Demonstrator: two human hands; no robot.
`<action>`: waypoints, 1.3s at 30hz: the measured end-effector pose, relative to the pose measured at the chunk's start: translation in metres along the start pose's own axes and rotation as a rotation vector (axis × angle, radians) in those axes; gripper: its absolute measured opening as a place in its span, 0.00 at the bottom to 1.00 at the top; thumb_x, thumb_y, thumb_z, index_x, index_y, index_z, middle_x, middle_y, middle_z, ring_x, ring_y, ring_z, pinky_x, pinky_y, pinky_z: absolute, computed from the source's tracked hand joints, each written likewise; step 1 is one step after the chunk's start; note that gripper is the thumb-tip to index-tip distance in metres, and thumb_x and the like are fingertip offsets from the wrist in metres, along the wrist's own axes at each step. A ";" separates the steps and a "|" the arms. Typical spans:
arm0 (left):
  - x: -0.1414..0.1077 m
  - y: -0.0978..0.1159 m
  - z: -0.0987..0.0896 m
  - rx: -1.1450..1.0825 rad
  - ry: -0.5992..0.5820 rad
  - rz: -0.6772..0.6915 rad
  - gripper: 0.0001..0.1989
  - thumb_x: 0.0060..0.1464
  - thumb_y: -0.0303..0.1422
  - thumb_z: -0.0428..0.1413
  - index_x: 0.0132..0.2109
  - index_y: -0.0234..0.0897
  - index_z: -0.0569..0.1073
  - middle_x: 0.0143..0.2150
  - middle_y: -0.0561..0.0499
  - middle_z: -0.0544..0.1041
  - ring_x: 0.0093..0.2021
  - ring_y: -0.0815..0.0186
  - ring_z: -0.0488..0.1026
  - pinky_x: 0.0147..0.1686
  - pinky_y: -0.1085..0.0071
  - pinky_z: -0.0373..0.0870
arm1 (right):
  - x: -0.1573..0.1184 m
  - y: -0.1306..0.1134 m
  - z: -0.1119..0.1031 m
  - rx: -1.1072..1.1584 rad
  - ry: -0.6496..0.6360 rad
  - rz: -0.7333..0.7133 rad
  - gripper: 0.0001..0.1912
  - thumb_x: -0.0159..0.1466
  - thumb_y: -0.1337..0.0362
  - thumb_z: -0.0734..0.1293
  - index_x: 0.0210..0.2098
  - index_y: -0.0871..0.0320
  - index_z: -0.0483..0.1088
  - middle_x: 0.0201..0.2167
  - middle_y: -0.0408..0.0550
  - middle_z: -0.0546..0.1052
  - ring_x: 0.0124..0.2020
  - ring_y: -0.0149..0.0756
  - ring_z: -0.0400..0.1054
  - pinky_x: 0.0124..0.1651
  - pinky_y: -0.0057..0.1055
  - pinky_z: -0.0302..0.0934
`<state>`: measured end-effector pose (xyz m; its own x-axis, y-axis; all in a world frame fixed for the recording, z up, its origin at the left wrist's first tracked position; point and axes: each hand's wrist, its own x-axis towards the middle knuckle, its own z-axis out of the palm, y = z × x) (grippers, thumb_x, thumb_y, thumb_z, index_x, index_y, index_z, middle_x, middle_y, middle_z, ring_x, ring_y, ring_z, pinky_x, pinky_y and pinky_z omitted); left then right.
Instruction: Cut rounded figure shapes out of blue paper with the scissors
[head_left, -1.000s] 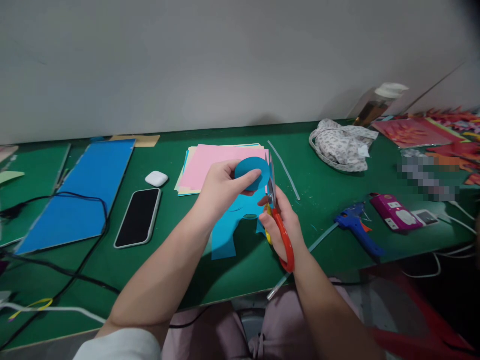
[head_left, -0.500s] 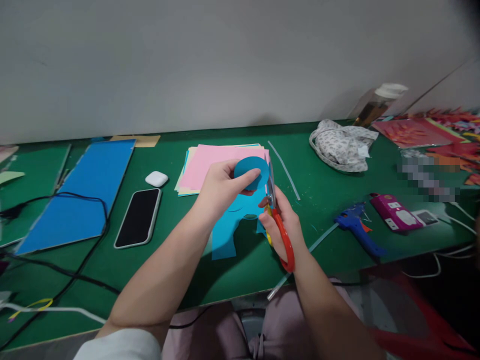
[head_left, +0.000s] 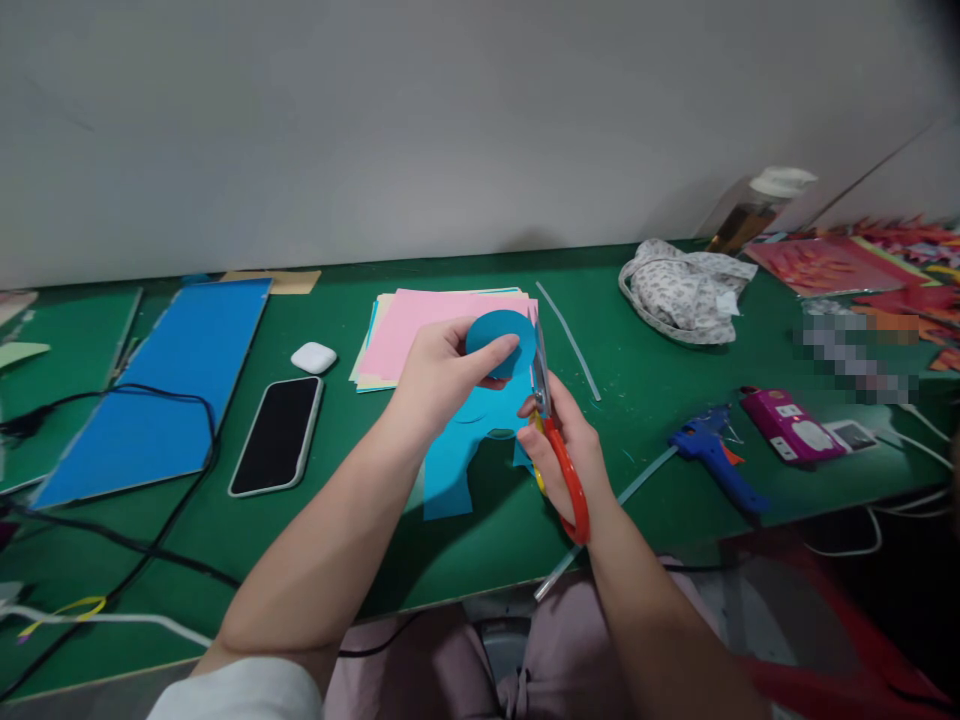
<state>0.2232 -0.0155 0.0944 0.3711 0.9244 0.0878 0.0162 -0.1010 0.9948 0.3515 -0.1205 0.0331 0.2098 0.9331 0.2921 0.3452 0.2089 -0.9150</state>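
Pinched between the thumb and fingers of my left hand is a round piece of blue paper. My right hand grips scissors with red and yellow handles, and their blades point away from me along the right edge of the round piece. Below both hands, a cut sheet of blue paper lies on the table. Behind my left hand is a stack of coloured paper with a pink sheet on top.
Left of my arm are a phone, a white earbud case, a blue board and black cables. To the right lie a blue glue gun, a magenta box, a patterned cloth pouch and a glue stick. A bottle stands at the back.
The round blue paper and my left hand have shifted very slightly left. My right hand and the scissors stay almost in place.
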 end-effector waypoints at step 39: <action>0.000 0.004 -0.002 0.001 0.059 0.010 0.15 0.46 0.42 0.65 0.34 0.34 0.78 0.28 0.52 0.77 0.27 0.68 0.74 0.25 0.74 0.74 | 0.000 0.000 0.000 -0.051 -0.010 -0.021 0.27 0.65 0.49 0.64 0.60 0.52 0.62 0.35 0.41 0.70 0.22 0.25 0.56 0.29 0.26 0.60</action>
<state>0.2215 -0.0153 0.0981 0.3161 0.9434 0.1003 0.0141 -0.1104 0.9938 0.3514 -0.1205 0.0329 0.1930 0.9317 0.3077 0.3956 0.2131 -0.8933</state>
